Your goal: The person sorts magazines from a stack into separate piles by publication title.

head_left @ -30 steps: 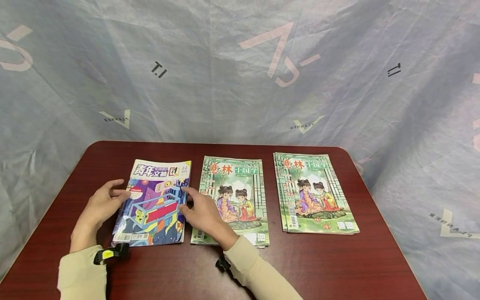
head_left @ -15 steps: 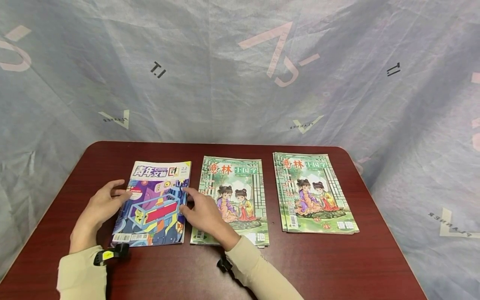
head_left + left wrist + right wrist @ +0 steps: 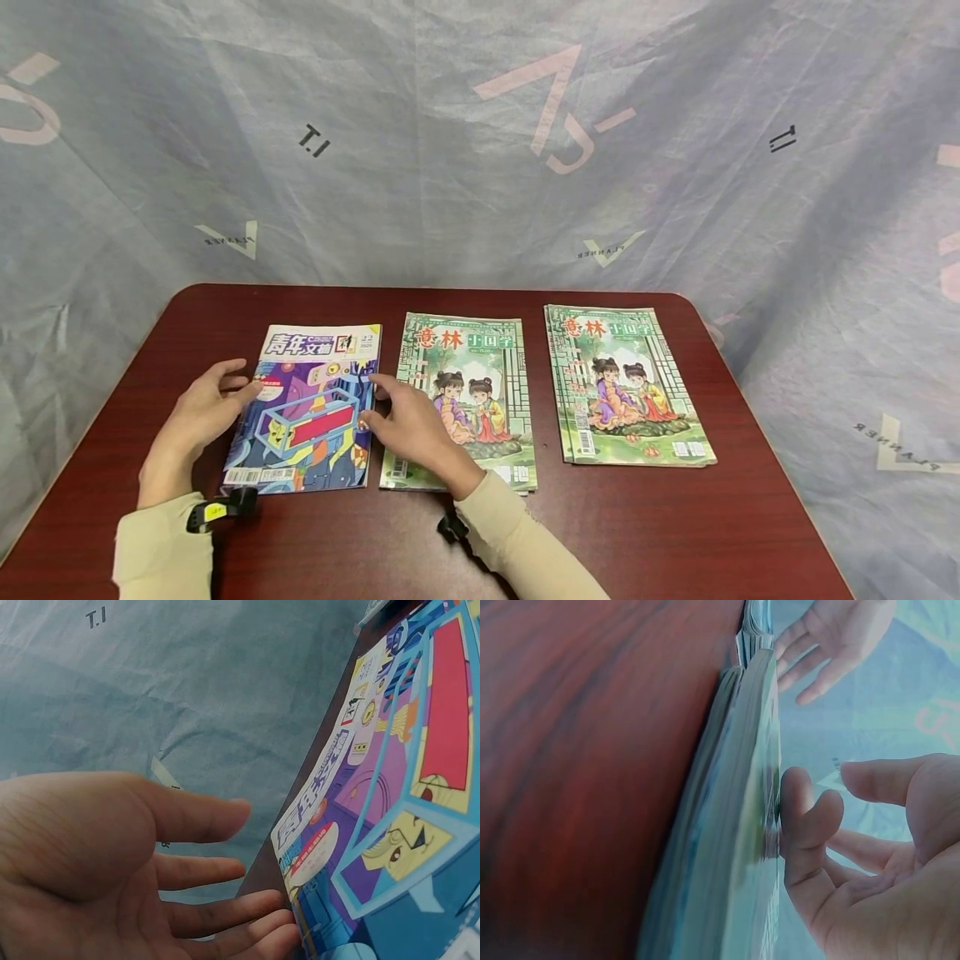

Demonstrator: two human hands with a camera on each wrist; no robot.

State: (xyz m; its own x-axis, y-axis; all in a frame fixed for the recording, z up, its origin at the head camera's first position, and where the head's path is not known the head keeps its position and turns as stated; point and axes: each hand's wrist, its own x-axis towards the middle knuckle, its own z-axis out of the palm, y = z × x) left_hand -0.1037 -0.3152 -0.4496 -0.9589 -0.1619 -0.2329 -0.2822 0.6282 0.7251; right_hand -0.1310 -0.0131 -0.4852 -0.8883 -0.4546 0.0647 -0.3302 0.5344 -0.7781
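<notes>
A magazine [image 3: 311, 433] with a purple and blue cover lies at the left of the table, at least one more seeming to lie beneath it. Along its left edge is my left hand [image 3: 213, 408]; in the left wrist view its fingers extend loosely to the edge and the thumb stands apart. My right hand [image 3: 408, 421] is at the opposite edge, fingers bent lightly and thumb apart. It hovers over or rests on a green magazine [image 3: 480, 375] in the middle, covering its lower left part. In the right wrist view, the right hand's palm [image 3: 900, 892] holds nothing.
Another stack of green magazines [image 3: 630, 392] lies at the right, its sheets slightly offset. All lie on a dark red wooden table [image 3: 637, 533]. A grey printed cloth [image 3: 450, 167] hangs behind and around the table.
The purple and blue magazine has settled slightly toward me, its far edge lower in view. Both hands stay nearly in place at its sides.
</notes>
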